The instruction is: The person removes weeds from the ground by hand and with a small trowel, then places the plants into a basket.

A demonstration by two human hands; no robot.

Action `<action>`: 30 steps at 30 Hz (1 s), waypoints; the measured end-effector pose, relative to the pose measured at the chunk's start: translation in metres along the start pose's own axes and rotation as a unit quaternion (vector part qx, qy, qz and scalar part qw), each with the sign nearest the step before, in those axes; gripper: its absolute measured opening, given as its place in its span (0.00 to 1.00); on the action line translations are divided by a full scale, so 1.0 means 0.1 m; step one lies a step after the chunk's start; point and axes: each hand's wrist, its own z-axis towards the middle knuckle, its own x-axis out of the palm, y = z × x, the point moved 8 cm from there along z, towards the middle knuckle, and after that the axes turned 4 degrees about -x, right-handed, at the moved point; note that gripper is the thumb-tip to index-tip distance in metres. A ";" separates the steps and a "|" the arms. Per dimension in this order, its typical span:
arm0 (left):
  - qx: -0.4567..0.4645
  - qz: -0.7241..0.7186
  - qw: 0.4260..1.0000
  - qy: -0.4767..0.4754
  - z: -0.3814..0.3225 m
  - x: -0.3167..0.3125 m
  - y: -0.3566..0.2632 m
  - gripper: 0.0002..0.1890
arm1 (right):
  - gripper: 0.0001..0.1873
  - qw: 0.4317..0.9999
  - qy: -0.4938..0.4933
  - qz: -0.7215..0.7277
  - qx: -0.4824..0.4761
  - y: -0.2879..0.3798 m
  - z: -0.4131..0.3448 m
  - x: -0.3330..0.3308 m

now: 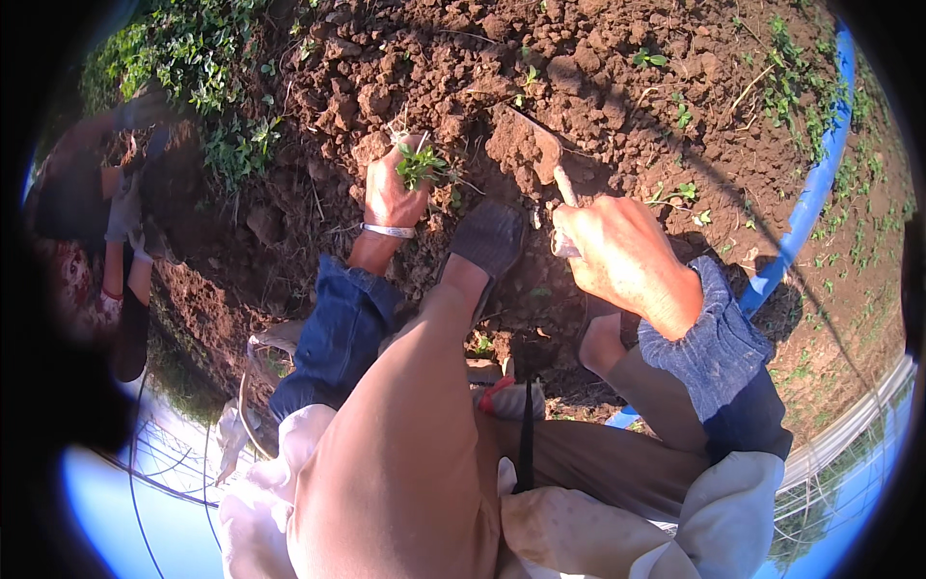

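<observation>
My left hand (396,187) is closed around a small tuft of green weeds (420,166), low over the loose soil. Pale stems or roots stick out past its fingers. In my right hand (623,255) is the handle of a small digging tool with a bent neck (565,187), probably a hand hoe or trowel. Its metal blade (541,145) lies at the ground, partly covered by crumbly brown soil. My dark shoe (490,233) is planted between the two hands.
A blue hose (817,189) curves along the right. Leafy green plants (192,54) grow at the upper left, with small seedlings (649,58) amid the clods. Another person's gloved hands (124,206) are at the far left. A handled container (253,376) stands beside my left sleeve.
</observation>
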 end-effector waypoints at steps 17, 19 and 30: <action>0.118 0.153 0.981 0.024 0.20 0.43 -0.04 0.17 | 0.06 1.000 -0.020 0.008 0.002 0.16 -0.05 -0.27; 0.045 0.037 0.998 0.000 0.23 0.31 -0.05 0.11 | 0.07 0.999 -0.022 0.023 0.011 0.14 -0.09 -0.28; -0.145 -0.319 0.936 -0.023 0.19 -0.06 0.00 0.11 | 0.06 0.984 -0.044 0.161 0.063 0.21 -0.17 -0.03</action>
